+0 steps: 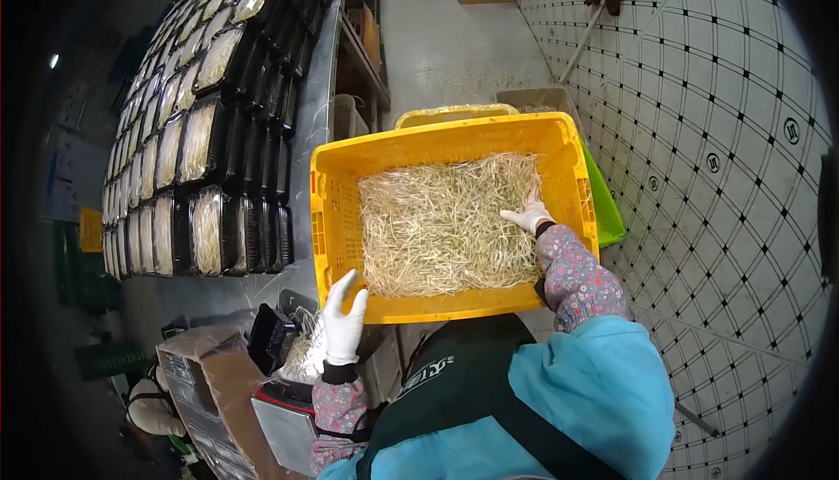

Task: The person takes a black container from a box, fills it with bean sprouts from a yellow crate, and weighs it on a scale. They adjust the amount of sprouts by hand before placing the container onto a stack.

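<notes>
A yellow plastic crate (454,307) with perforated side walls stands right before me, its bottom covered by a thick layer of pale bean sprouts (446,226). My right hand (530,216), in a white glove, reaches inside at the right end; its fingers are apart and touch the sprouts. Near the crate's front left corner is my left hand (343,323), also gloved, with thumb and fingers spread and nothing held. Just below that hand, a black tray (272,338) sits tilted beside a small heap of loose sprouts (301,353).
Stacks of film-wrapped black packs (205,143) of sprouts fill the metal table (306,130) on the left. An open cardboard box (223,384) and a scale-like metal platform (284,427) stand at lower left. A green crate (603,196) shows behind the yellow one; a patterned wall (699,244) runs along the right.
</notes>
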A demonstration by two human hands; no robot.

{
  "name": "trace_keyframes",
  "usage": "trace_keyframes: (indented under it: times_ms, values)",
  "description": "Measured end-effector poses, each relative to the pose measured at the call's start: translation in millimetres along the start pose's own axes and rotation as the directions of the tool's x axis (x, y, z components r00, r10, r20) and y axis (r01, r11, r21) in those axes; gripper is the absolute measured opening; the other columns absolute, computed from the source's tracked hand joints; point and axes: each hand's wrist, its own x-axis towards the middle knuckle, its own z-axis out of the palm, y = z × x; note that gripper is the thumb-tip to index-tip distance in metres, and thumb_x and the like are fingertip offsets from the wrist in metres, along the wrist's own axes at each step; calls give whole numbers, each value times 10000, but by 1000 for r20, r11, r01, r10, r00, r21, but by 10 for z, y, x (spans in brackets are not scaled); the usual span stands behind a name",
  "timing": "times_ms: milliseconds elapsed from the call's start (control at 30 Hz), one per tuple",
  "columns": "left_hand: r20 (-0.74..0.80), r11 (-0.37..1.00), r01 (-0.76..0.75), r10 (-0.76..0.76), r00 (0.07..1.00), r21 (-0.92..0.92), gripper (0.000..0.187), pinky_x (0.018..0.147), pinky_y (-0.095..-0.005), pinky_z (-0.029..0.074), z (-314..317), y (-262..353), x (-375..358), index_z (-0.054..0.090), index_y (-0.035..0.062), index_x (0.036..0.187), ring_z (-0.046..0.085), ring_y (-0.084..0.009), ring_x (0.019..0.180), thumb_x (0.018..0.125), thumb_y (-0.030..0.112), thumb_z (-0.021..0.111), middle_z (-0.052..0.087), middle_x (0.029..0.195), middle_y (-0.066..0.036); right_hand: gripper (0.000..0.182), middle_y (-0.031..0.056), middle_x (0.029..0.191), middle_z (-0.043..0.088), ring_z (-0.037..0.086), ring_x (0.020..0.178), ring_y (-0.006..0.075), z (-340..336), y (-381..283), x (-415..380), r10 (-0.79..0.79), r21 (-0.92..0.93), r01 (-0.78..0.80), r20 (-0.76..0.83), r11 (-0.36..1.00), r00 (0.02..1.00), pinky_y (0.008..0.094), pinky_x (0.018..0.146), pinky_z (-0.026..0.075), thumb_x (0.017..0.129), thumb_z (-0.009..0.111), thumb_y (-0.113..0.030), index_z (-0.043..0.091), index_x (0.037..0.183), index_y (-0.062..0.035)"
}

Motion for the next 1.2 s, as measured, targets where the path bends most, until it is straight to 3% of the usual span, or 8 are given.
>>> trace_keyframes:
  times_ms: [100,367,533,667,800,967,1100,1200]
  values:
    - [207,905,246,-182,961,-347,495,1026,-318,445,435,17,225,495,-17,1377,571,-214,1198,920,80,659,592,1299,-148,1175,285,1520,326,408,1372,385,214,-118,47,-23,7,23,86,1000,996,413,1114,365,783,633,-689,71,1548,4]
    - [711,805,576,-323,625,-141,796,1068,-399,408,1875,-492,750,222,13,1532,410,-266,1369,937,329,648,374,1517,-194,1056,265,1544,298,348,1413,377,134,-27,-168,-216,432,138,136,891,967,403,1140,318,856,530,-689,81,1563,-46]
    - [807,680,731,-462,367,58,988,1060,-496,382,2355,-321,859,32,75,1570,258,-314,1451,920,570,588,164,1619,-142,979,233,1499,399,384,1398,350,134,318,92,-49,322,31,48,946,998,368,1138,315,865,550,-664,181,1558,-81]
    - [634,735,669,-469,614,-104,964,1082,-478,361,3418,-1108,647,79,46,1562,284,-313,1436,928,618,529,263,1579,-175,886,221,1458,469,453,1360,300,517,163,71,-65,473,23,71,881,995,320,1102,345,893,581,-593,282,1530,-54]
    - [515,554,826,-680,522,-105,923,1132,-365,292,3415,-563,718,238,15,1531,328,-286,1407,937,709,367,322,1552,-150,778,264,1377,527,520,1284,353,442,-130,-373,-109,333,103,-1,937,994,355,1055,403,933,539,-533,341,1501,-39]
    - [839,205,902,-335,429,-380,974,1137,-417,288,3423,14,726,298,77,1525,352,-282,1385,884,810,260,398,1508,-110,815,283,1293,549,562,1180,406,-364,-280,-1130,-213,116,241,-214,964,953,452,986,440,921,481,-599,267,1539,-111]
    - [926,181,958,-270,264,-220,986,1151,-462,250,3283,-149,990,235,107,1552,277,-291,1430,879,827,213,284,1572,-137,807,302,1366,476,526,1209,451,-171,-334,-1107,-328,-11,343,-319,939,889,479,997,435,932,500,-569,240,1545,-113]
    - [769,360,903,-499,400,-235,915,1152,-477,267,2557,181,1126,276,102,1534,365,-282,1391,924,771,144,386,1517,-151,780,273,1461,408,461,1306,410,-60,-91,-731,-480,82,548,-386,833,788,429,1068,390,946,523,-511,250,1537,-82]
